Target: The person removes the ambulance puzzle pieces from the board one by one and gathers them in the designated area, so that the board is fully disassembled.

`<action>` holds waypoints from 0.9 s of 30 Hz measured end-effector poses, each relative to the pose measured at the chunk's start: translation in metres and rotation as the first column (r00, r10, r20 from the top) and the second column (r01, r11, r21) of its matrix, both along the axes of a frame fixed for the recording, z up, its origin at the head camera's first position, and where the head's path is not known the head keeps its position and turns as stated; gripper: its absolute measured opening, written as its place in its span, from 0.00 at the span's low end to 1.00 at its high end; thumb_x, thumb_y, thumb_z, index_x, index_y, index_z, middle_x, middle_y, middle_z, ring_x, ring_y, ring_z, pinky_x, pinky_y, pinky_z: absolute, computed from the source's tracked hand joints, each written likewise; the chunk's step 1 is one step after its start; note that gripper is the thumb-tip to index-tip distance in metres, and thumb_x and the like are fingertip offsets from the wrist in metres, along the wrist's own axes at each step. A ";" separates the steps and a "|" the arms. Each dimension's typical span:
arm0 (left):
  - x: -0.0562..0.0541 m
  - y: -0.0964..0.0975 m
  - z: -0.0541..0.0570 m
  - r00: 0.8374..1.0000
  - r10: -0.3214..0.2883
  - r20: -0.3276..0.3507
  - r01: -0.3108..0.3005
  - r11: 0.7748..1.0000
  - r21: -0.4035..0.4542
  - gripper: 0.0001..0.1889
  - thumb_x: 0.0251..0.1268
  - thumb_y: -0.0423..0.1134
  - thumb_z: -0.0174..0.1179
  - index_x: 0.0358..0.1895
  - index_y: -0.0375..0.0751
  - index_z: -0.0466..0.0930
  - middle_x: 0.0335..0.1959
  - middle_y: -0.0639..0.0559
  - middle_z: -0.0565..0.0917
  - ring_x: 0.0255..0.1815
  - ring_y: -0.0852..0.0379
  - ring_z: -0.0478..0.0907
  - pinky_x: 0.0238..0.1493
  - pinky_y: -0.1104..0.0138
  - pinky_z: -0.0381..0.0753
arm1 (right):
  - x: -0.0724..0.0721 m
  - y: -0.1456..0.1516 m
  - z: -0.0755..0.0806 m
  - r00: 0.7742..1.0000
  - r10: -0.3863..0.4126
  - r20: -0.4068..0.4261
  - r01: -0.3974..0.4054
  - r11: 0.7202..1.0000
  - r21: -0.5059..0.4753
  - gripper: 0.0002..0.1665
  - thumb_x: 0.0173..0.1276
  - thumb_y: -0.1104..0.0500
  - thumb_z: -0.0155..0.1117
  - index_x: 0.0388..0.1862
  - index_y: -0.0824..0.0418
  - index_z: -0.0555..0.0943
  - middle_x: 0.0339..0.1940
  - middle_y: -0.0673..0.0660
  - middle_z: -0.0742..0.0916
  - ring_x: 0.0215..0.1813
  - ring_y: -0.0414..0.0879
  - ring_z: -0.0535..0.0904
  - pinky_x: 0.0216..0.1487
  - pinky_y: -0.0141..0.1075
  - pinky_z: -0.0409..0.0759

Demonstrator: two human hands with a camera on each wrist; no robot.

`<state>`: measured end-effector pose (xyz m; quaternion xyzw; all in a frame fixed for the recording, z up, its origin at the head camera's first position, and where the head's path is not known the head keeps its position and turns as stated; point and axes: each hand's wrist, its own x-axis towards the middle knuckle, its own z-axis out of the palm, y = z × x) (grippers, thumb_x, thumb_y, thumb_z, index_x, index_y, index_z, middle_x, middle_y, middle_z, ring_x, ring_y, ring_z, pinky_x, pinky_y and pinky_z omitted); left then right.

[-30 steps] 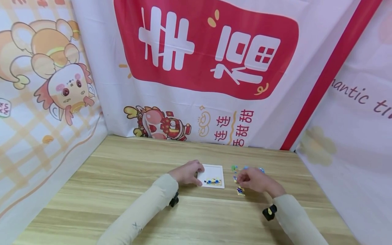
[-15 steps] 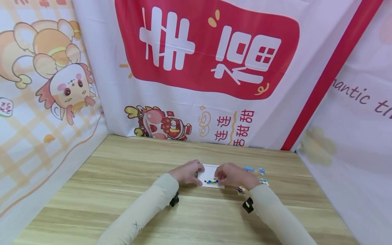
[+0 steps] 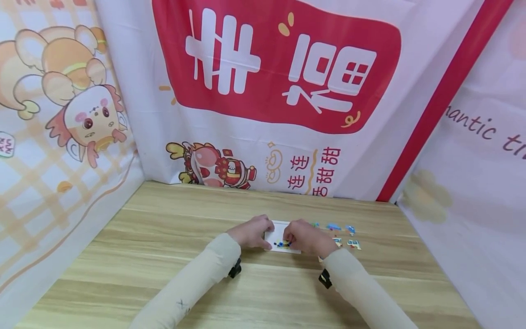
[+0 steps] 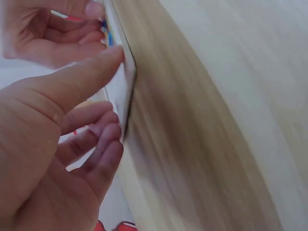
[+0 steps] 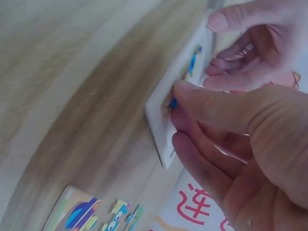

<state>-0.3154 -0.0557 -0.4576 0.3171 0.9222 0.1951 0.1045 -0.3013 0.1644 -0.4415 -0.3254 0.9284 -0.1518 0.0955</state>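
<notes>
A white puzzle board (image 3: 279, 227) lies flat on the wooden table. My left hand (image 3: 249, 231) holds its left side, the thumb along the near edge and the fingers curled against the side. Over the board's near right part, my right hand (image 3: 306, 236) pinches a small jigsaw piece between thumb and forefinger; a blue bit of that piece (image 5: 172, 103) shows in the right wrist view, the rest being hidden by the fingers. Placed jigsaw pieces (image 3: 281, 245), yellow with blue, line the board's near edge, partly covered by the right hand.
Several loose jigsaw pieces lie right of the board, among them a blue one (image 3: 334, 226) and a pale one (image 3: 354, 244). One piece (image 5: 81, 211) lies close to the right wrist. Printed cloth (image 3: 263, 155) hangs behind the table and on both sides.
My right hand has gone left from the loose pieces to the board, and lately has shifted slightly further left there, fingers curling closer. My left hand stays at the board's left side.
</notes>
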 end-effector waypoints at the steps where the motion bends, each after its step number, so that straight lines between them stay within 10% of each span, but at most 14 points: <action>1: 0.001 0.001 0.001 1.000 -0.004 -0.013 0.004 1.000 -0.011 0.26 0.62 0.43 0.78 0.60 0.36 0.83 0.54 0.47 0.80 0.54 0.54 0.76 0.65 0.59 0.79 | 0.001 -0.001 0.000 1.000 0.003 -0.013 -0.003 1.000 0.007 0.08 0.64 0.71 0.76 0.38 0.60 0.90 0.34 0.52 0.89 0.39 0.44 0.80 0.46 0.40 0.83; 27: -0.001 0.013 -0.001 0.997 -0.070 -0.009 0.070 0.998 0.006 0.26 0.60 0.40 0.78 0.60 0.35 0.84 0.54 0.45 0.83 0.55 0.53 0.79 0.66 0.60 0.79 | 0.000 0.011 -0.008 1.000 0.004 -0.003 -0.005 0.990 -0.141 0.10 0.63 0.72 0.76 0.41 0.64 0.86 0.38 0.56 0.90 0.40 0.43 0.86 0.44 0.34 0.87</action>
